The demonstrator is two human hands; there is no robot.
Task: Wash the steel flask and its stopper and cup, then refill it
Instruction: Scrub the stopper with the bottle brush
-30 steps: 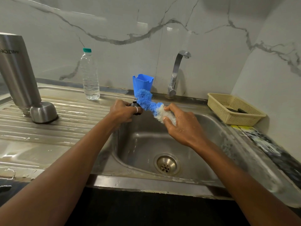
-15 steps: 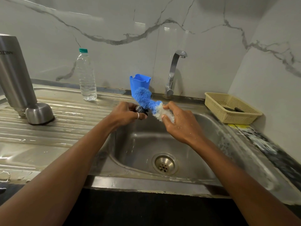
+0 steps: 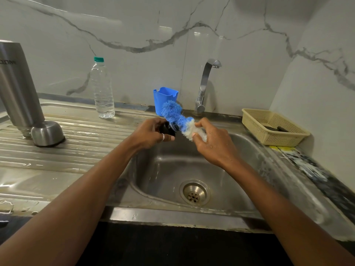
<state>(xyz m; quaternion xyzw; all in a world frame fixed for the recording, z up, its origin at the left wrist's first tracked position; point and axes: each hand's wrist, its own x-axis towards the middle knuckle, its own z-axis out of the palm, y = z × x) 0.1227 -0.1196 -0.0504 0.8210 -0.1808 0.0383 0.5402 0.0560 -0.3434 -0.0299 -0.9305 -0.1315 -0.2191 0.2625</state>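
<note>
Steel sink [image 3: 153, 169]: hands close together above basin. Steel flask [image 3: 19, 89] stands on drainboard, far left; steel cup [image 3: 47, 133] inverted just beside it. Right hand [image 3: 213, 144] grips bottle brush [image 3: 176, 117]; blue bristles touch black stopper [image 3: 169, 129], clasped in left hand [image 3: 151, 134].

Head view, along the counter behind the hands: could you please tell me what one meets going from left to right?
Steel flask → steel cup → water bottle → blue tub → tap → basket.
</note>
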